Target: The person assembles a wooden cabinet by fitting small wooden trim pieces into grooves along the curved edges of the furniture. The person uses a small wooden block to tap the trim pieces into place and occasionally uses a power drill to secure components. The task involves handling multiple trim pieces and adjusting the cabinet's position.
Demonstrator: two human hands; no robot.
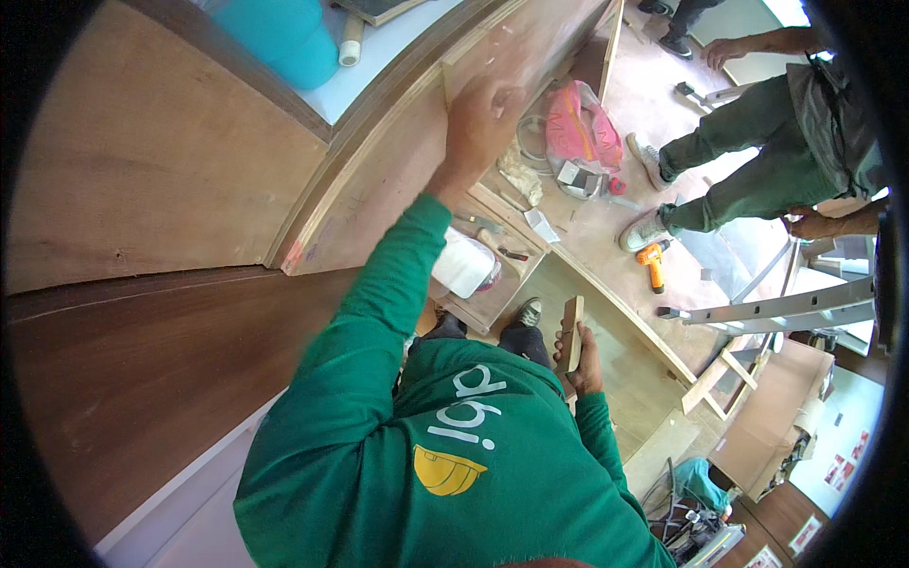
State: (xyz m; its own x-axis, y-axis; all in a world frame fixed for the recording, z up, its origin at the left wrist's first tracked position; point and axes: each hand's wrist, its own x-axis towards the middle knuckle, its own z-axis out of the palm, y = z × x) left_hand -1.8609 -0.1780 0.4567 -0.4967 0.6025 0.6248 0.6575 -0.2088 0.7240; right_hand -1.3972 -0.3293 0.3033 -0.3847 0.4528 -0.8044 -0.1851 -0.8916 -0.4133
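A wood block (572, 336) was held in the right hand (589, 363).

Work at the wooden panel (388, 180) was judged to be in hand. The block was clamped between the right fingers and thumb, low and well apart from the panel. The left hand (485, 118) was raised at the panel face; because of blur, its grip could not be told. For the next move, a steady hold on the block was judged to be called for. The contents of the blue bucket (284, 43) were hidden. The pink bag (579, 123) lay just beside a small white box (569, 173); its contents could not be made out.
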